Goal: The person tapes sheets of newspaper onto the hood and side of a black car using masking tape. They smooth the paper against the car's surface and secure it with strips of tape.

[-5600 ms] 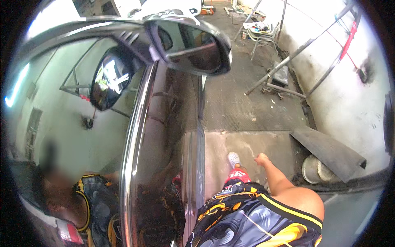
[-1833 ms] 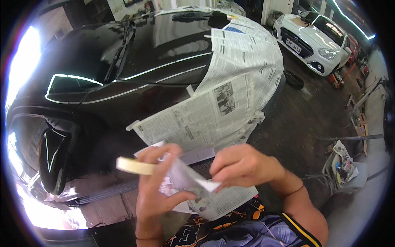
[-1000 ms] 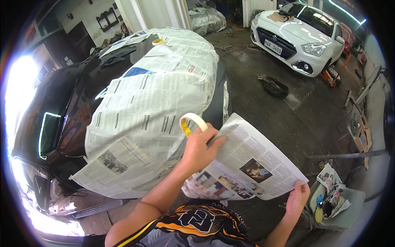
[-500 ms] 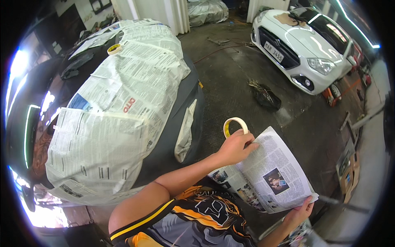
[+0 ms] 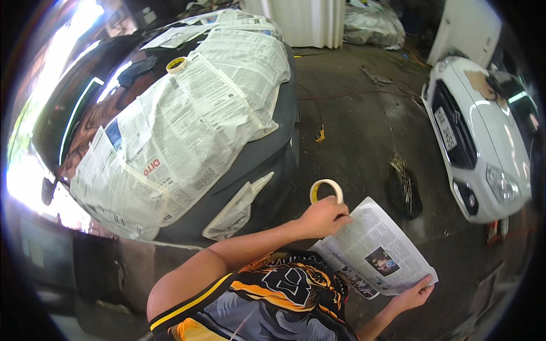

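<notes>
My left hand (image 5: pixel 323 217) is closed on a roll of masking tape (image 5: pixel 339 192), which stands up above the fingers. Its fingertips are close to the upper left edge of a folded newspaper sheet (image 5: pixel 392 238); whether they also pinch the paper I cannot tell. At the sheet's lower right corner, my right hand (image 5: pixel 415 294) grips it between thumb and fingers. The paper is held up in front of my body, tilted. To the left, a dark car (image 5: pixel 264 162) has overlapping newspaper sheets (image 5: pixel 187 113) covering its bodywork. A second tape roll (image 5: pixel 176 65) lies on top of it.
A white car (image 5: pixel 483 131) stands at the right, cardboard (image 5: pixel 480 84) on its hood. On the dark floor lie a black bag (image 5: pixel 404 196) with straw-like strands and a thin red hose (image 5: pixel 364 92) near a yellow fitting (image 5: pixel 320 134). A silver-covered shape (image 5: pixel 372 25) sits at the back.
The view has swung left, so the white car sits farther right and the dark car's front shows more. Both hands keep their holds on the tape roll and newspaper.
</notes>
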The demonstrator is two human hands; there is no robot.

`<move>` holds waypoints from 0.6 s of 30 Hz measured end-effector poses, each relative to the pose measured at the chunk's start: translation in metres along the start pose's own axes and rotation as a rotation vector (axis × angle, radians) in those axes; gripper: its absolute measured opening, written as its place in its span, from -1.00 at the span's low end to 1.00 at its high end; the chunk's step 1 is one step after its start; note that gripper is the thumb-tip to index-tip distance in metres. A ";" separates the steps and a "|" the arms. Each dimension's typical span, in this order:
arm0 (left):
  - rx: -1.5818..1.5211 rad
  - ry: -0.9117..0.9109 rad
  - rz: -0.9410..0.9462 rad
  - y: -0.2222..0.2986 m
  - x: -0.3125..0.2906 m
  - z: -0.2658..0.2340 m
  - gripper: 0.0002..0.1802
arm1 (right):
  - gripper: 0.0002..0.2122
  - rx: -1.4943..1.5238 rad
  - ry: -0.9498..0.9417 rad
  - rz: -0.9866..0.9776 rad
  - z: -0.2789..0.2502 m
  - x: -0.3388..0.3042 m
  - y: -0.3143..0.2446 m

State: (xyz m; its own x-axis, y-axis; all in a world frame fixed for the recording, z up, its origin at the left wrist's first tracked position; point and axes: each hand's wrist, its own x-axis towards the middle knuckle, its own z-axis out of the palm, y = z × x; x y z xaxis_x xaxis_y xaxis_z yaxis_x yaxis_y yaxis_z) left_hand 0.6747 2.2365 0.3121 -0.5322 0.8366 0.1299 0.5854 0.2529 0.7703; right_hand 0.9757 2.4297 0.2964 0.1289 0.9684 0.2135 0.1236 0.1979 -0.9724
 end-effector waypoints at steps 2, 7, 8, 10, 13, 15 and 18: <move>0.012 0.147 -0.066 -0.020 0.031 0.004 -0.81 | -0.63 0.004 -0.093 -0.064 0.044 0.062 0.012; 0.180 0.455 -0.279 -0.011 0.108 -0.106 -0.77 | -0.66 0.013 -0.317 -0.158 0.160 0.190 0.025; 0.236 0.542 -0.285 -0.014 0.119 -0.136 -0.76 | -0.65 0.040 -0.385 -0.203 0.184 0.210 0.027; 0.435 0.693 -0.395 -0.019 0.143 -0.200 -0.74 | -0.63 0.090 -0.513 -0.307 0.233 0.246 0.028; 0.824 0.847 -0.492 -0.070 0.159 -0.313 -0.69 | -0.65 -0.047 -0.698 -0.530 0.301 0.268 0.009; 1.019 0.877 -0.627 -0.110 0.166 -0.392 -0.65 | -0.65 -0.024 -0.793 -0.590 0.346 0.270 -0.002; 1.281 0.890 -0.799 -0.182 0.179 -0.507 -0.60 | -0.64 -0.013 -0.859 -0.586 0.419 0.259 0.004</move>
State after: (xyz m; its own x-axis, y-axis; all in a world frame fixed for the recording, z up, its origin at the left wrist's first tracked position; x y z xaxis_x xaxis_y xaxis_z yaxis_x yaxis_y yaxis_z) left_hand 0.1629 2.0934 0.5113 -0.7914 -0.0602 0.6083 -0.1272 0.9896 -0.0675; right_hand 0.5974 2.7454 0.3083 -0.6982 0.5042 0.5083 -0.0480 0.6754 -0.7359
